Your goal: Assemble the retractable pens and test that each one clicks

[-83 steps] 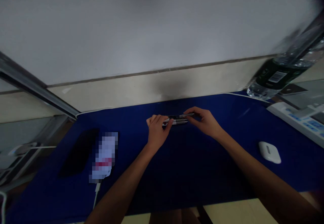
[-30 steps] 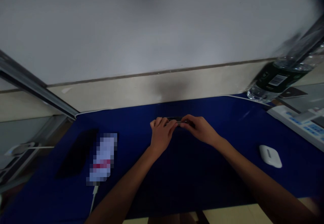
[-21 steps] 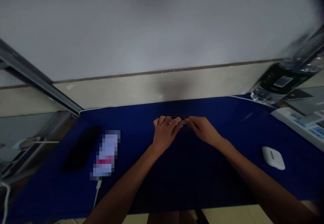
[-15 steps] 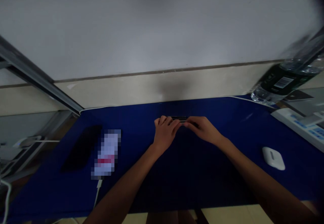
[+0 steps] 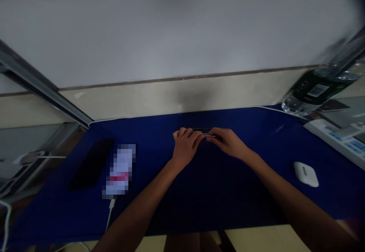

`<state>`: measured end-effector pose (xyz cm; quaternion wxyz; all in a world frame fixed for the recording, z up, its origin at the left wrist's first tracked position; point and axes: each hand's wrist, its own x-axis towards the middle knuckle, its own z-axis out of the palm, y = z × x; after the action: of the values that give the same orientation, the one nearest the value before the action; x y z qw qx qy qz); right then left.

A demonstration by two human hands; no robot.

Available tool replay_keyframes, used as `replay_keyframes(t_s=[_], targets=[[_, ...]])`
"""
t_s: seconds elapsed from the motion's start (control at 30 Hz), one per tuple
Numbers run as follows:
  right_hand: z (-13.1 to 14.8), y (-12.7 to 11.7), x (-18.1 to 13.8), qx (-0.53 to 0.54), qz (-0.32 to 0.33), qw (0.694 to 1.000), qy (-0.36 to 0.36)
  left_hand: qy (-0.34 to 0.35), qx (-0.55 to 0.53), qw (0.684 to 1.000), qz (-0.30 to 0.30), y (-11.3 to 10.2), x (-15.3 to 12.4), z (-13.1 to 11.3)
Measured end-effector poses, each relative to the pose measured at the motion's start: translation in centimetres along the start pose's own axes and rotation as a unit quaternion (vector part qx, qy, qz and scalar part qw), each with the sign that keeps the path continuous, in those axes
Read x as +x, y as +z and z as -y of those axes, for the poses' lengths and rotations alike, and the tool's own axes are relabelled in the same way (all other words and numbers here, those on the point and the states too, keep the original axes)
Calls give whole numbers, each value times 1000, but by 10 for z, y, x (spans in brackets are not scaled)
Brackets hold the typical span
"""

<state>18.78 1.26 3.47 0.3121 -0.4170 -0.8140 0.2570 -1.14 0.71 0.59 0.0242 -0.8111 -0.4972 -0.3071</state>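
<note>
Near the far middle of the blue table, both hands meet around a slim grey, rod-like item [image 5: 208, 135], too small and dim for me to name. My left hand [image 5: 184, 144] is closed, with its thumb and forefinger at the item's left end. Pinched around the right end are the fingers of my right hand [image 5: 226, 142], which cover part of it. Just behind the fingers shows a dark, narrow strip [image 5: 199, 129], mostly hidden; I cannot tell whether it belongs to the same item.
On the left of the blue tabletop [image 5: 228, 198] lie a lit phone [image 5: 121, 168] with a white cable [image 5: 110, 214] and a dark flat object [image 5: 91, 164]. To the right are a white earbud case [image 5: 306, 174], a power strip [image 5: 339, 140] and a large bottle [image 5: 313, 88]. A wall rises behind.
More of the grey item shows between the fingers, and my right fingertips have shifted slightly around its right end. The whole view has moved a little.
</note>
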Motion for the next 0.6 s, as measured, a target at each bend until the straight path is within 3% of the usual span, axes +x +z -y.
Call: replay_keyframes(t_s=[0.3, 0.6], targets=[[-3, 6, 0, -2, -6, 1000, 27, 22, -8, 1000, 17, 1, 1, 3], [-2, 10, -2, -108, -49, 992, -36, 34, 14, 999, 25, 1, 1, 0]])
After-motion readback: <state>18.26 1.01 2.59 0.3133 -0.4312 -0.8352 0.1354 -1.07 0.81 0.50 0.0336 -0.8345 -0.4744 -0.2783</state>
